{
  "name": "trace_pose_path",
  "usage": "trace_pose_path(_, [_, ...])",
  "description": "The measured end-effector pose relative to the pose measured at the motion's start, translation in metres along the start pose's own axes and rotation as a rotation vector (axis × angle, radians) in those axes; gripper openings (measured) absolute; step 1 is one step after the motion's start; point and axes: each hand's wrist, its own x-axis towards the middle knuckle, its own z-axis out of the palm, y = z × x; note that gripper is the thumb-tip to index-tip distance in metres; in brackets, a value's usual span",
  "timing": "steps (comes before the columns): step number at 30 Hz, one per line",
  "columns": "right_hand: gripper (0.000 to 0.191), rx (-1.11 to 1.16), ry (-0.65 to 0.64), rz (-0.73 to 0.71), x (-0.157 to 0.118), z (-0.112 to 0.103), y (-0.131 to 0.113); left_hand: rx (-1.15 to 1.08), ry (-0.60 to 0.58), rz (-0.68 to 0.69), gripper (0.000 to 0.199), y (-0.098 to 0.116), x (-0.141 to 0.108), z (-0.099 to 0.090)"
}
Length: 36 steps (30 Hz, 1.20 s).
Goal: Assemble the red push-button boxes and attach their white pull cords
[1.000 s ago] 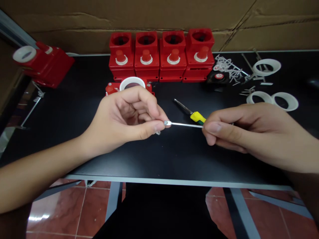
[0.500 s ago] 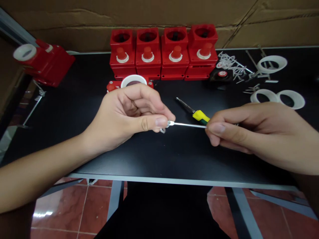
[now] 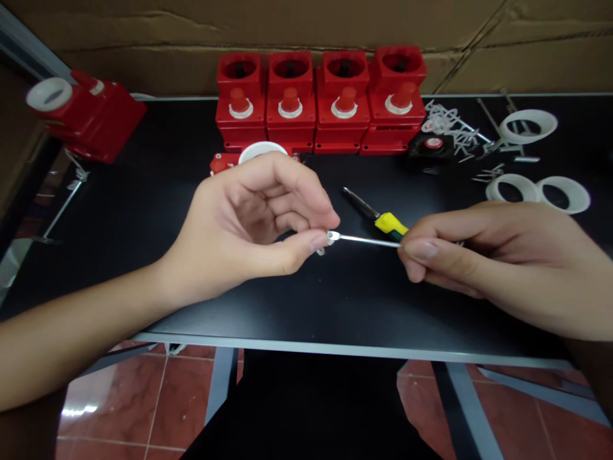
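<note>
Between my two hands runs a thin metal rod (image 3: 368, 241), roughly level above the black table. My left hand (image 3: 253, 223) pinches the small whitish fitting (image 3: 334, 236) at the rod's left end between thumb and fingertips. A bit of clear material hangs just below those fingertips. My right hand (image 3: 488, 262) has thumb and forefinger closed on the rod's other end, which the fingers hide. Behind, a screwdriver with a yellow and green handle (image 3: 390, 223) lies on the table, its handle end partly covered by my right hand.
Several red housings (image 3: 290, 108) stand along the back of the black table (image 3: 287, 313). Another red unit (image 3: 103, 121) is at the left. White rings (image 3: 529, 126), clear ties (image 3: 447, 124) and metal pieces lie at the right. A red part (image 3: 223, 163) sits behind my left hand.
My left fingertips have shifted on the fitting, showing more of it, and the thumb and fingers look more curved. The view has moved slightly; the right hand keeps its hold.
</note>
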Motion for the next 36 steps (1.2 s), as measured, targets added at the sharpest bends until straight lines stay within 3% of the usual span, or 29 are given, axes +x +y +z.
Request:
trace_pose_path(6, [0.061,0.015,-0.017,-0.014,0.001,0.003,-0.005,0.196,-0.057,0.208,0.018,0.003,-0.001,-0.002])
trace_pose_path(11, [0.062,0.008,-0.013,-0.042,0.002,0.004,-0.005,0.499,-0.092,0.376,0.025,0.007,-0.003,-0.006])
trace_pose_path(16, [0.062,0.003,-0.02,-0.064,0.004,0.005,-0.007,0.675,-0.157,0.465,0.019,0.01,-0.001,-0.007])
trace_pose_path(24, [0.065,-0.056,-0.008,-0.135,0.005,0.007,-0.009,0.649,-0.172,0.312,0.016,0.007,-0.005,-0.008])
trace_pose_path(29, [0.066,-0.086,0.015,-0.144,0.005,0.008,-0.009,0.664,-0.223,0.319,0.017,0.002,-0.007,-0.009])
trace_pose_path(36, [0.064,-0.068,0.035,-0.11,0.004,0.009,-0.01,0.57,-0.181,0.192,0.015,-0.009,-0.012,-0.007])
